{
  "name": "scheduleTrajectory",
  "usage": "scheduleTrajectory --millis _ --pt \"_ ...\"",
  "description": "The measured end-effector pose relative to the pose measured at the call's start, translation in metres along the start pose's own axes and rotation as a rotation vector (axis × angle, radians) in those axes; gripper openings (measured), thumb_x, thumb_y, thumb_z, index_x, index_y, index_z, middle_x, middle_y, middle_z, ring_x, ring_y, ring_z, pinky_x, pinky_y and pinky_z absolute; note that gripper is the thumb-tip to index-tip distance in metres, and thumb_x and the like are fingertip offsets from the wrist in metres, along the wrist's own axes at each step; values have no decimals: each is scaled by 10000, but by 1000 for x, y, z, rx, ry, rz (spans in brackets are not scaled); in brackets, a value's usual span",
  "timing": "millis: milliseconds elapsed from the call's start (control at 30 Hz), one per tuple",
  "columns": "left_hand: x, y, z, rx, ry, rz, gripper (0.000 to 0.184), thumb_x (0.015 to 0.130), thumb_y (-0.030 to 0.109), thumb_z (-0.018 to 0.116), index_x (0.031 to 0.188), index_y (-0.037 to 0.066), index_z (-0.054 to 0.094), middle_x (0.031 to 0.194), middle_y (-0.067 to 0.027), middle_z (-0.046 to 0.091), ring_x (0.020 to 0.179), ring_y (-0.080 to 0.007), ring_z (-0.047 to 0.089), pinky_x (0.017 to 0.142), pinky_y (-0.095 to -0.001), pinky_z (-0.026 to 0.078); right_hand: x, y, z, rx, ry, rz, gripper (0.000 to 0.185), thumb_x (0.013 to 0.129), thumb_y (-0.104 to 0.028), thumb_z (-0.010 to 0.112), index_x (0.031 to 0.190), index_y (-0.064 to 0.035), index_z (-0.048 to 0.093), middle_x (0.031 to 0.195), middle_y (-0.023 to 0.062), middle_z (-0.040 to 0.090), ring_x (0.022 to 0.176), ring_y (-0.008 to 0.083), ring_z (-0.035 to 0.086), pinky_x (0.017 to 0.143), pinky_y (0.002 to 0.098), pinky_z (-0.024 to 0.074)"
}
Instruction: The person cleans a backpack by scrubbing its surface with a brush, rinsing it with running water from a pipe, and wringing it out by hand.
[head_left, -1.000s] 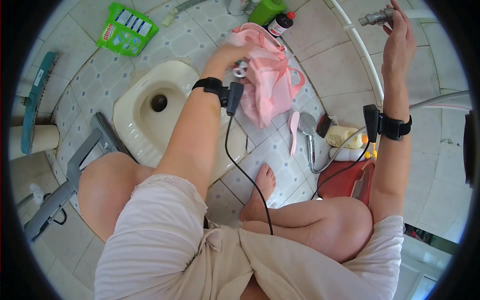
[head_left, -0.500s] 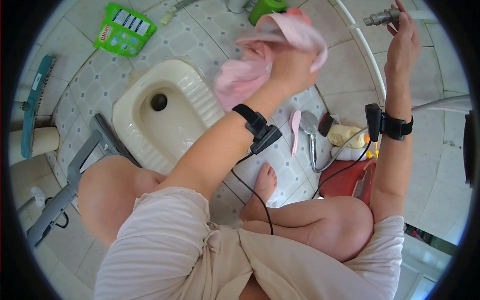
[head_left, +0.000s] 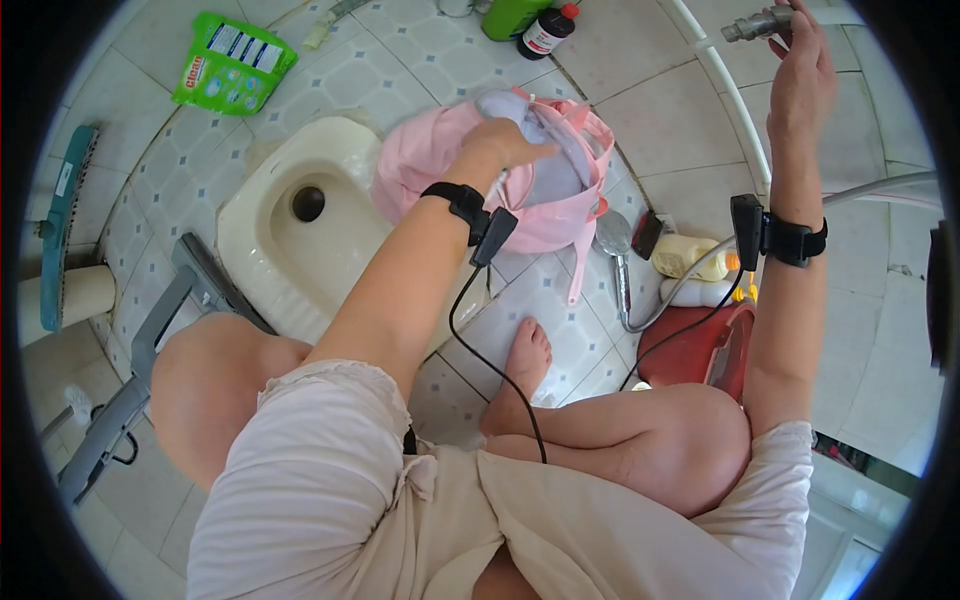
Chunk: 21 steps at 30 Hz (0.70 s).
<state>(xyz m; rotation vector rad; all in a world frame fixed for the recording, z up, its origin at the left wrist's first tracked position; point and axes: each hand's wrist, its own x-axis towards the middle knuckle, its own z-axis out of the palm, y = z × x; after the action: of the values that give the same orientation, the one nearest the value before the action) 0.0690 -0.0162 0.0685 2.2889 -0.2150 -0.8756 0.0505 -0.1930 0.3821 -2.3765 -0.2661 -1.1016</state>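
Note:
A pink backpack (head_left: 430,150) with a grey back panel and pink straps lies on the tiled floor, beside the squat toilet (head_left: 335,235) and partly over its right rim. My left hand (head_left: 500,148) rests on top of it, one digit stretched out to the right; the other fingers are mostly hidden. At the upper right, my right hand (head_left: 803,85) is raised by the wall with its fingers around a metal tap (head_left: 757,24). The backpack's straps reach close to a shower head (head_left: 613,235) lying on the floor.
A green cleaner pouch (head_left: 235,65) lies at the upper left. A dark bottle (head_left: 548,32) stands by a green bottle (head_left: 507,18) at the back. Yellowish bottles (head_left: 690,257) and a red plastic stool (head_left: 695,350) are at the right. A teal brush (head_left: 66,230) leans left.
My left hand has brought the backpack down and left onto the floor, where its grey panel and straps now show. The dark bottle has come into view. My right hand stays at the tap.

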Motion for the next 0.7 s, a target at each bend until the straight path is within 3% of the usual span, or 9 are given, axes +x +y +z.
scheduleTrajectory --millis 233,300,333,400,467,533,567,667,700 --pt "7 -21 34 -25 311 66 496 762 486 764 984 42 777 1058 -157 772 968 -313 741 840 -424 570 -4 -23 6 142 13 76 521 1066 -420 458 1411 -68 625 1223 58 672 1050 162 593 877 318 469" --pt "15 -20 35 -640 347 107 358 742 361 767 872 28 742 913 -120 760 836 -241 727 720 -382 557 -9 -28 6 141 11 61 525 1063 -426 461 1410 -68 627 1226 58 672 1041 161 590 875 316 471" --pt "13 -19 27 -635 342 107 358 742 361 767 872 28 742 913 -120 760 836 -241 727 720 -382 557 -10 -24 4 139 14 67 525 1063 -426 461 1410 -68 627 1226 58 672 1041 161 590 875 316 471" --pt "7 -9 -2 -1316 186 234 142 852 172 676 816 35 671 744 -56 649 497 -99 507 444 -261 354 -3 -13 1 130 -1 100 532 1063 -435 462 1410 -68 628 1224 58 672 1027 157 586 874 314 473" --pt "-27 24 -34 -1510 52 502 116 859 125 639 775 47 625 713 -39 588 481 -87 426 441 -246 287 -6 -22 4 137 19 64 537 1064 -441 462 1410 -67 628 1220 57 672 1021 157 585 873 315 473" --pt "-53 61 -57 -1261 112 809 131 867 128 648 773 43 616 744 -41 579 518 -67 431 458 -236 282 -9 -21 4 137 41 51 542 1064 -447 463 1411 -66 628 1217 56 672 1016 157 585 871 315 474" --pt "-61 68 -68 -1262 104 801 131 867 128 648 773 43 616 744 -41 579 518 -67 431 458 -236 282 -6 -17 2 152 19 65 541 1065 -447 460 1411 -65 628 1223 65 673 1023 158 589 869 313 474" --pt "-71 78 -96 -912 540 1348 148 875 144 661 766 57 609 754 -27 580 560 -59 452 482 -205 274 -10 -25 4 158 10 64 535 1069 -439 456 1409 -64 630 1233 81 675 1028 160 596 860 310 476" --pt "-75 70 -106 -1092 262 1156 133 882 146 658 785 59 628 743 -21 581 578 -72 476 491 -215 308 -11 -31 5 156 31 52 529 1071 -431 455 1407 -63 632 1237 89 677 1026 160 601 854 308 478"
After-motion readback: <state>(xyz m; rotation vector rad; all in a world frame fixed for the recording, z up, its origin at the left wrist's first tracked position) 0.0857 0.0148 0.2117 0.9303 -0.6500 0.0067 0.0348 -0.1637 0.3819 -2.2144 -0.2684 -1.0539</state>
